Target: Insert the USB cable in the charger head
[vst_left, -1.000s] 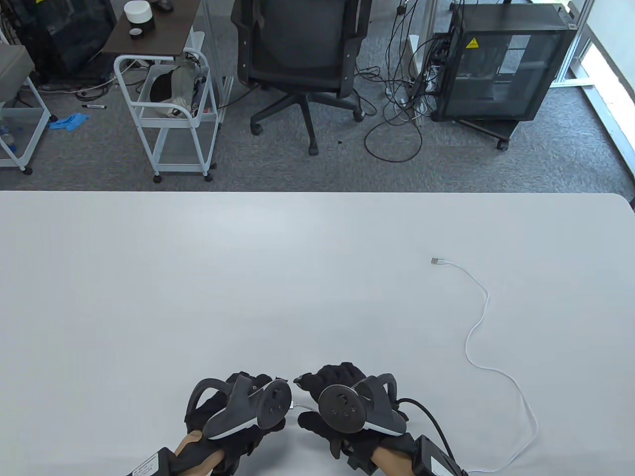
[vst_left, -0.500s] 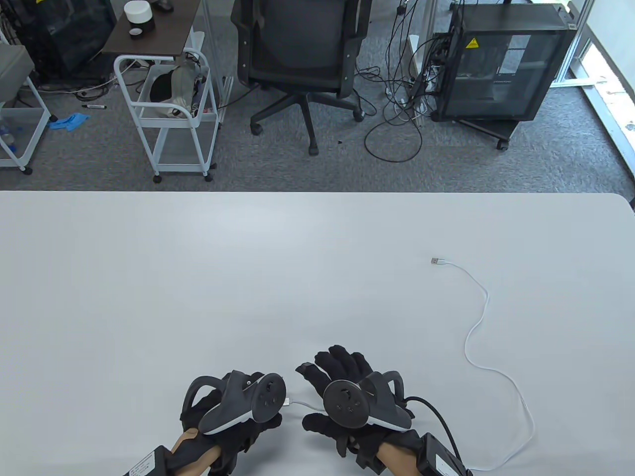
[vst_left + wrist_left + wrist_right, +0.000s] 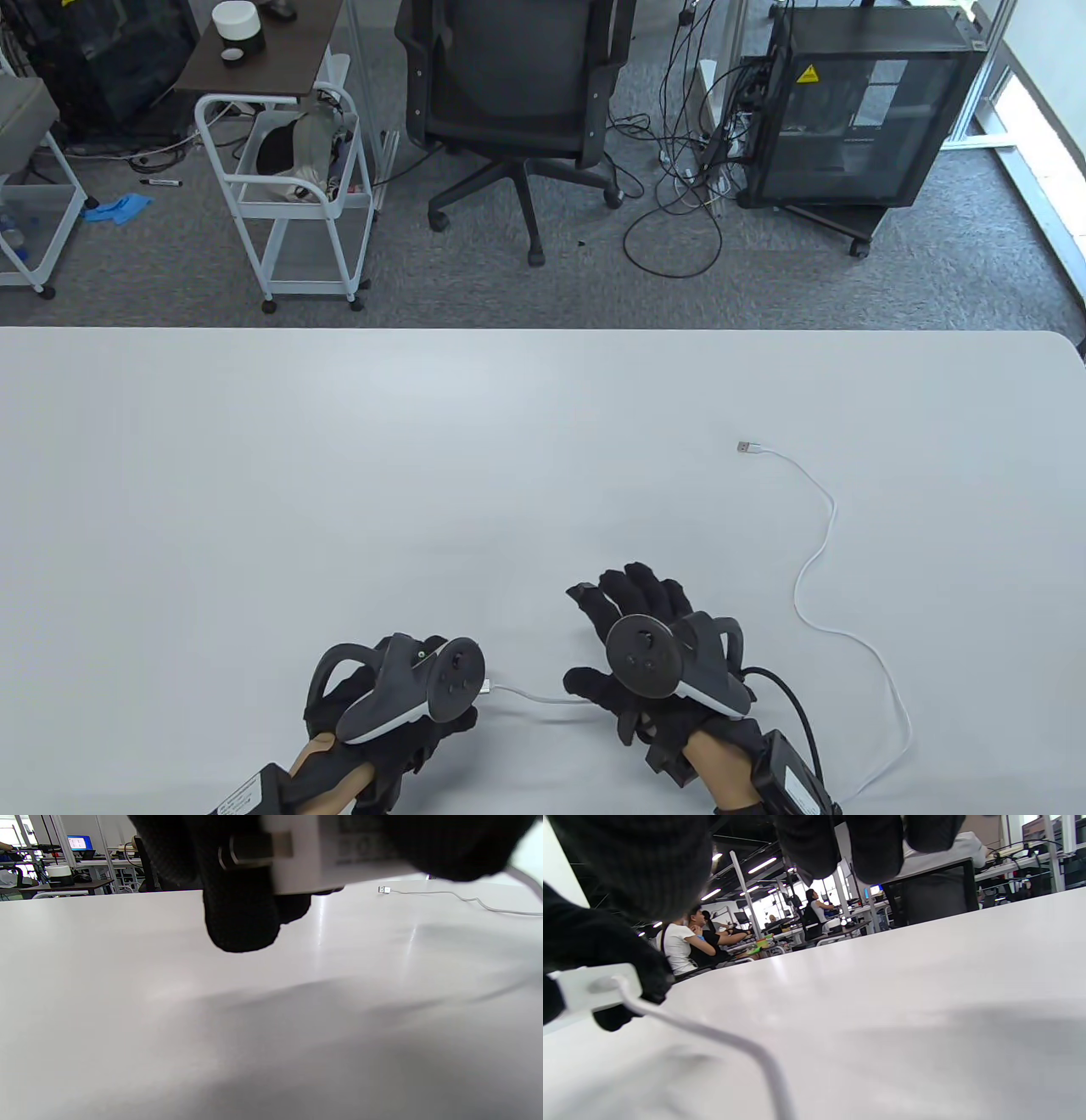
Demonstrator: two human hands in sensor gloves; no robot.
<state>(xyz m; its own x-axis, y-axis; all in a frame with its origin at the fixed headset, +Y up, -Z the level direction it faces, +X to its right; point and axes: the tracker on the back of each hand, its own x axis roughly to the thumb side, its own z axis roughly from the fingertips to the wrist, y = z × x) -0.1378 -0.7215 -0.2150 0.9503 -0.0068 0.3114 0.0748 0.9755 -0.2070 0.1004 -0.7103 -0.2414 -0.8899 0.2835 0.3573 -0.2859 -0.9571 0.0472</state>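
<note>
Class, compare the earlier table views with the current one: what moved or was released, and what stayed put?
The right hand drew away to the right, opening its fingers and letting go of the cable, which now spans the gap to the charger gripped by the left hand. The left hand barely moved; the cable's free end and loop stayed put.
</note>
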